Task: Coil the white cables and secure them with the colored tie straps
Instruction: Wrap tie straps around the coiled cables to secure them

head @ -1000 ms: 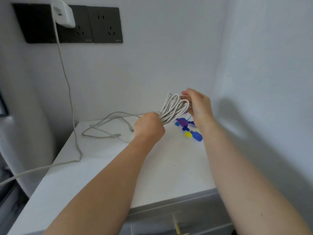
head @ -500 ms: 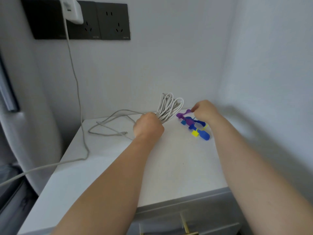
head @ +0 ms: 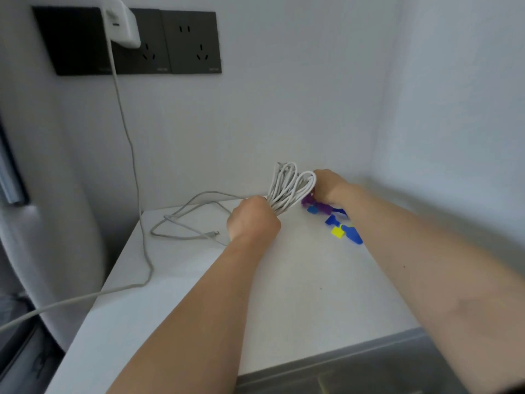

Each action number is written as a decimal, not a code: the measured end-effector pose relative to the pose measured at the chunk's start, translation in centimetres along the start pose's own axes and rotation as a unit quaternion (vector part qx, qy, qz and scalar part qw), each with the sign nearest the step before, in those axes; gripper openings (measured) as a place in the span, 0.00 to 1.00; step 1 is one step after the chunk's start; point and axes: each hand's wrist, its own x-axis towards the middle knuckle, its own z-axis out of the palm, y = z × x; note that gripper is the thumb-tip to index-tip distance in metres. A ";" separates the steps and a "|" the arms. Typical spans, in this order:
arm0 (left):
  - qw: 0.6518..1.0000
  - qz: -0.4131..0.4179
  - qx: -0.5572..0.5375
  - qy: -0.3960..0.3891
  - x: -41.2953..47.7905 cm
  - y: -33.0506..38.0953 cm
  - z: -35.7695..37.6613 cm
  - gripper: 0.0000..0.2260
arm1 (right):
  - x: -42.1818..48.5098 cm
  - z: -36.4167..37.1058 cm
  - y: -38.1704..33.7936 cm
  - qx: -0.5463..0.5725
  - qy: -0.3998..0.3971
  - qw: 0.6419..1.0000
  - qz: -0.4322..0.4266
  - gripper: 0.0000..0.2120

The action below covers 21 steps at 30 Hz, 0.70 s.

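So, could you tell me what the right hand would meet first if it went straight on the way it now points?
Probably the purple tie strap, just ahead of it. The right hand points down-left toward it, but the coiled cable overlaps it, so depth is unclear.

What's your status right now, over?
Left hand grips coiled cable. Right hand at purple tie strap, grasp unclear. Second cable loose on tabletop.

I look at a white back wall point(head: 284, 109). A white side wall point(head: 460, 115) meets it in a corner on my right. High up on the left is a row of black wall sockets point(head: 190, 41) with a white charger point(head: 122, 24) plugged in. Below me is a white cabinet top point(head: 298, 294) with a grey drawer front point(head: 369, 371) at the near edge. The light is soft and pale.
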 end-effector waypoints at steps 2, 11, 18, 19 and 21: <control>1.000 0.001 -0.006 0.003 0.1 0.0 -0.2 0.08 | 0.2 -0.5 0.1 0.009 0.007 1.000 0.003 0.07; 0.994 -0.011 -0.105 0.011 0.6 -0.3 -0.7 0.04 | -2.9 -5.1 -0.7 0.351 0.317 0.880 0.037 0.02; 0.991 -0.008 -0.131 -0.002 0.8 -0.5 -0.3 0.07 | -6.0 -2.6 -1.4 0.451 0.199 0.866 0.084 0.07; 0.991 -0.009 -0.133 -0.002 0.8 -0.6 -0.2 0.07 | -6.1 -2.0 -1.4 0.465 0.181 0.862 0.087 0.08; 0.990 -0.018 -0.139 -0.002 0.9 -0.8 -0.2 0.08 | -6.3 -1.2 -1.5 0.487 0.137 0.858 0.088 0.06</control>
